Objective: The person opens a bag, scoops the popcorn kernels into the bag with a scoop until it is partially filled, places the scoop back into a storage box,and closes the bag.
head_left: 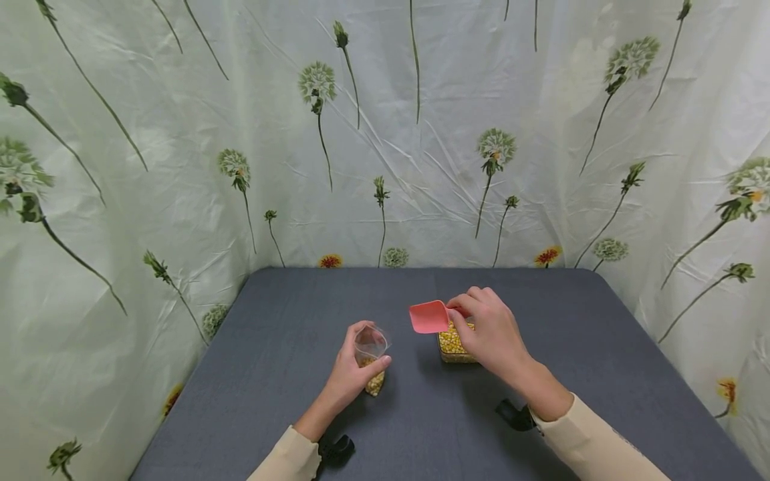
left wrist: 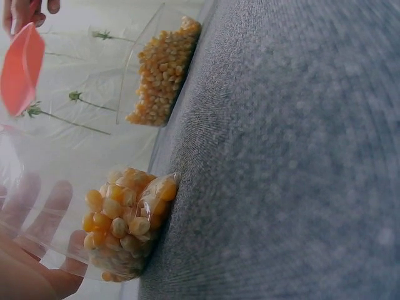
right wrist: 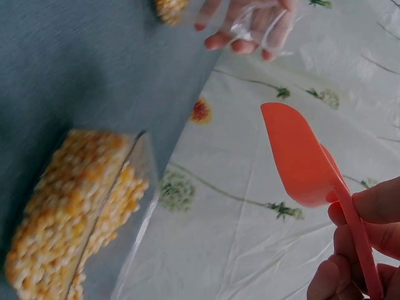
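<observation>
My left hand (head_left: 347,371) holds a clear plastic bag (head_left: 371,341) upright by its upper part, fingers and thumb around the gaping mouth. Corn kernels (left wrist: 122,219) fill the bottom of the bag, which sits at the table surface in the left wrist view. Between thumb and fingers, my right hand (head_left: 492,332) pinches the handle of a coral-pink scoop (head_left: 429,317). No kernels show in the scoop's bowl in the head view. Just below is a clear rectangular container (right wrist: 145,209) of corn kernels (head_left: 452,339), partly covered by the right hand.
A dark grey-blue cloth covers the table (head_left: 289,314). Behind it and along both sides hangs a pale curtain (head_left: 421,167) with a dandelion print. Black straps (head_left: 515,415) sit at both wrists, below the light sleeves (head_left: 592,434).
</observation>
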`<state>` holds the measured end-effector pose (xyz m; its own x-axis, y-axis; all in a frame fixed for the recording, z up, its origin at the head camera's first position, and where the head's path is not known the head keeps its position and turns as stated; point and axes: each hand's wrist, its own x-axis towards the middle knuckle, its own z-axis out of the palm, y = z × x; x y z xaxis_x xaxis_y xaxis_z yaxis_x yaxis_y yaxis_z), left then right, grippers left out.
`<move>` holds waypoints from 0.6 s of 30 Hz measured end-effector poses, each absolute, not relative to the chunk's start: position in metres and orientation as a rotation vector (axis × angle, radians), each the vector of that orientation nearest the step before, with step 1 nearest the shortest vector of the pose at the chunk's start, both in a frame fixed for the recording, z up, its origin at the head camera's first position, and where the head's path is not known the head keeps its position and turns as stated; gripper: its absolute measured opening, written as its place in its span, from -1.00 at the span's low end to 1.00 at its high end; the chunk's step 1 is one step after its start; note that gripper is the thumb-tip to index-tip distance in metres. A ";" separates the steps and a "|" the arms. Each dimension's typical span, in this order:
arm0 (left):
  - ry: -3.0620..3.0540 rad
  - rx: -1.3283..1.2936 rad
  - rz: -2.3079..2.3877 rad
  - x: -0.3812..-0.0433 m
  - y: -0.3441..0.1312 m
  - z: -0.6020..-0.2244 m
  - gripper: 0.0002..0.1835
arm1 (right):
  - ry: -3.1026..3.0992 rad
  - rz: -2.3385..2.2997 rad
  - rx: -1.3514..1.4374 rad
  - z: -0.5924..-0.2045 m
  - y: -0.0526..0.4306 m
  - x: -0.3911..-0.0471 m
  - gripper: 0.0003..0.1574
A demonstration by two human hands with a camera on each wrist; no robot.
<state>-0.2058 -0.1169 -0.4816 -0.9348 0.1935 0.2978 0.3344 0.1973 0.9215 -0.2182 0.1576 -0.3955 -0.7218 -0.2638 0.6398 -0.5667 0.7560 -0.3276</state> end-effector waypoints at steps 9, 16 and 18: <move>-2.324 -0.548 -1.884 -0.206 -0.120 -0.481 -0.32 | -2.404 0.630 0.608 -0.404 0.180 -0.221 -0.92; -2.300 -0.603 -1.858 -0.205 -0.120 -0.479 -0.35 | -2.471 0.573 0.553 -0.409 0.195 -0.220 -0.93; -2.302 -0.612 -1.851 -0.204 -0.121 -0.479 -0.35 | -2.492 0.556 0.535 -0.411 0.200 -0.220 -0.94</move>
